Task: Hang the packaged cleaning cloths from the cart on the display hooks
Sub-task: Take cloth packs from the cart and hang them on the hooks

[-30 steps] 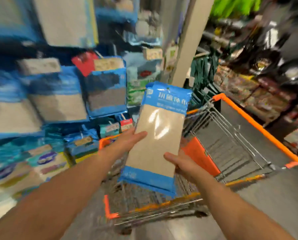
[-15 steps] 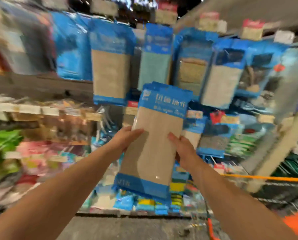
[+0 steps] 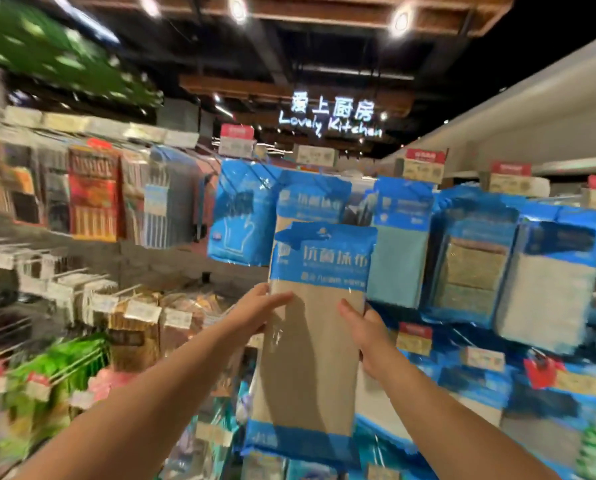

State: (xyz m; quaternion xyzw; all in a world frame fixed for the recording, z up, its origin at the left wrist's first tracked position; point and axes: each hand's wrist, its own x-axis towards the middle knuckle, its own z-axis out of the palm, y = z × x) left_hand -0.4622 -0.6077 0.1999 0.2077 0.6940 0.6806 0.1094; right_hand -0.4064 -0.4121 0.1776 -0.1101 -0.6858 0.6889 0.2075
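- Head view: a beige cloth pack (image 3: 313, 344) is held upright at centre, its edges gripped by the left hand (image 3: 255, 311) at 9 o'clock and the right hand (image 3: 367, 329) at 3 o'clock.
- A matching hung pack (image 3: 312, 202) is seen directly behind, at 12 o'clock.
- Hanging is judged not yet done; the hook cannot be made out.

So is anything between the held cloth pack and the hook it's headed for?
Nothing separate shows. The tan cloth pack, held by left hand and right hand, overlaps a matching pack already hanging directly behind it. The hook itself isn't discernible.
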